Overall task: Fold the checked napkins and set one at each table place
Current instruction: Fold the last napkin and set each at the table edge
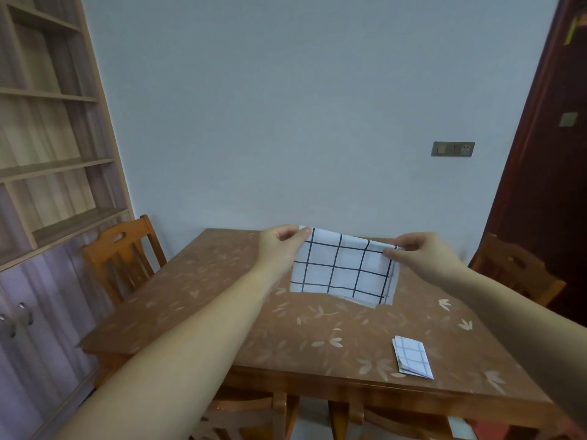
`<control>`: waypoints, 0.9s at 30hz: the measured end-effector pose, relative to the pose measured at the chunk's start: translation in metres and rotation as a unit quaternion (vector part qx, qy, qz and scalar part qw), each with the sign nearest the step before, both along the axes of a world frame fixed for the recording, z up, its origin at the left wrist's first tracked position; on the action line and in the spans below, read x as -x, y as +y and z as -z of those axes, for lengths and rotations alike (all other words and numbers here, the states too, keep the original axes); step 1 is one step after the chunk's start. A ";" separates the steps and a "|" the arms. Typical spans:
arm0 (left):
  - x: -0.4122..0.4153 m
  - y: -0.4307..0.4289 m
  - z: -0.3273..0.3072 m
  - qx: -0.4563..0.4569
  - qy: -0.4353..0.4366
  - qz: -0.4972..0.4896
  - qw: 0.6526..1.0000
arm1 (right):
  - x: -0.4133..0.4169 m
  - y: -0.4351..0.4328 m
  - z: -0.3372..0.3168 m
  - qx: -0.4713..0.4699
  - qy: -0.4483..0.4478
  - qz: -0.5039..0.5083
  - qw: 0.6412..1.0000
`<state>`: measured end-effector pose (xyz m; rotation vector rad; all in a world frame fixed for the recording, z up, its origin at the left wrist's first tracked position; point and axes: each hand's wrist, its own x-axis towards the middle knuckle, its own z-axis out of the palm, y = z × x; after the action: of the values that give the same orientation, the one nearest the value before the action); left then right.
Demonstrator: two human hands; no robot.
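Checked napkin (343, 268) pinched by left hand (279, 246), right hand (419, 252) (folded napkin (413, 357) nearby)

Table (197, 300): wood frame, brown glossy top with a pale leaf print. One folded napkin (412, 357) lay flat on it: white with dark checks, a small rectangle, layered edges showing along its left side. It sat well nearer the camera than the fingers of the right hand (419, 252), roughly in line with them, close to the table's near edge and not overhanging. It was well apart from the left hand (279, 242) fingers, off to their right. The held napkin (343, 268) hung from both sets of fingers over the table's far half. Couldn't tell whether its lower edge touched the top.
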<state>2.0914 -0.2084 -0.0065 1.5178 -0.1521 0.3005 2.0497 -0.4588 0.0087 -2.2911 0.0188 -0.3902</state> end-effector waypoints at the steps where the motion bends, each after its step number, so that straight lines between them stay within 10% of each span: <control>1: 0.000 0.000 -0.001 -0.007 -0.009 -0.001 1.000 | 0.002 0.001 -0.001 0.016 0.016 -0.001 1.000; 8: 0.000 0.002 -0.005 -0.129 -0.038 0.067 0.989 | 0.006 0.007 -0.006 0.145 0.114 -0.061 0.981; 15: 0.015 -0.013 -0.015 -0.257 -0.056 0.156 0.952 | 0.014 0.050 -0.012 0.041 0.053 -0.164 0.984; 27: 0.018 0.003 -0.031 -0.200 -0.061 0.146 0.967 | 0.009 0.056 -0.018 -0.118 0.015 -0.190 0.974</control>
<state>2.0733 -0.2049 0.0241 1.8471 -0.5565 0.1283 2.0408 -0.4025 0.0266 -2.0062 -0.3366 -0.1439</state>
